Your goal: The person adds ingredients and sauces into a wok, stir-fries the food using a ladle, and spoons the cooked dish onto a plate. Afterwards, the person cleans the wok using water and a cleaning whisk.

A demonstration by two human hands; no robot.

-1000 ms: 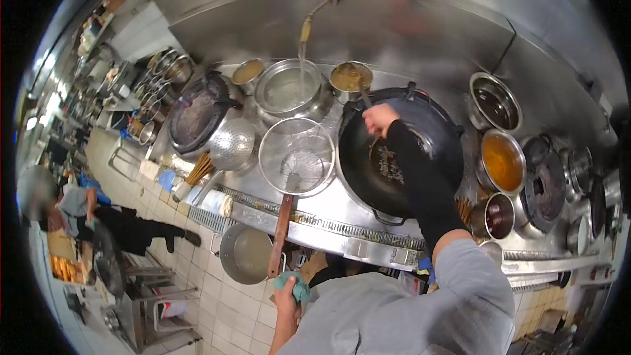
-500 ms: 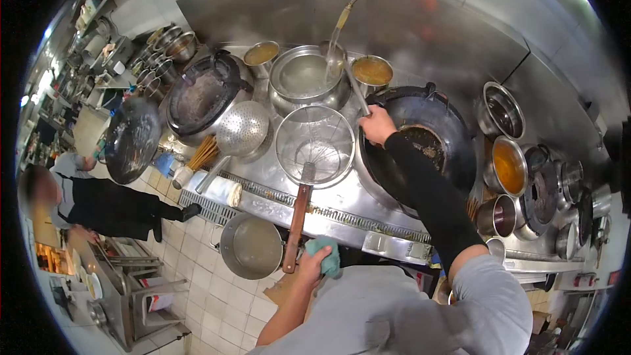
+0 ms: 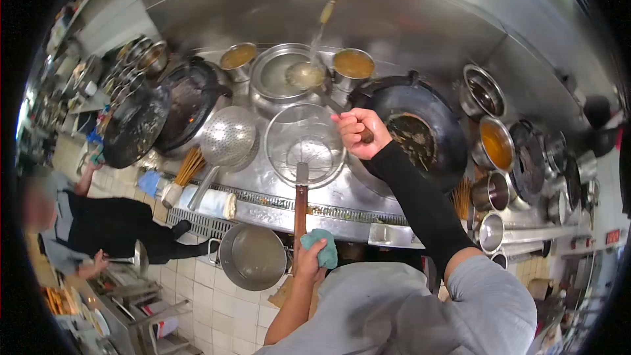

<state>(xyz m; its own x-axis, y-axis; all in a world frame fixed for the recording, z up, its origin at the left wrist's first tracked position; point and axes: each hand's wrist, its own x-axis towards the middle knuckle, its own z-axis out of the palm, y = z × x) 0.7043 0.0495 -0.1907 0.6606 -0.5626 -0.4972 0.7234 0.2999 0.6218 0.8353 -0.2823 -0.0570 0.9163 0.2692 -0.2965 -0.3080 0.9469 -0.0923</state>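
Note:
My right hand [image 3: 360, 133] is wrapped round the handle of a ladle [image 3: 305, 75], whose bowl is at the metal water pot [image 3: 271, 75] under running water from the tap [image 3: 327, 12]. Below and right of that hand, a black wok [image 3: 453, 131] holds dark liquid with bits in it. My left hand [image 3: 311, 260] grips a green cloth [image 3: 319, 246], beside the wooden handle [image 3: 300, 213] of a wire strainer [image 3: 303, 138]; whether it touches the handle I cannot tell.
A perforated ladle [image 3: 228, 135] lies left of the strainer. A deep pot [image 3: 252, 256] stands below the counter's front edge. At the left a co-worker [image 3: 108, 220] holds a wok [image 3: 137, 125] and a ladle. Bowls of orange liquid [image 3: 496, 143] and dark liquid stand right.
The ladle has moved from the bowl of yellow liquid leftward to the water pot, under the stream. My left hand and cloth are now at the strainer handle. The co-worker's wok has risen beside the left stove.

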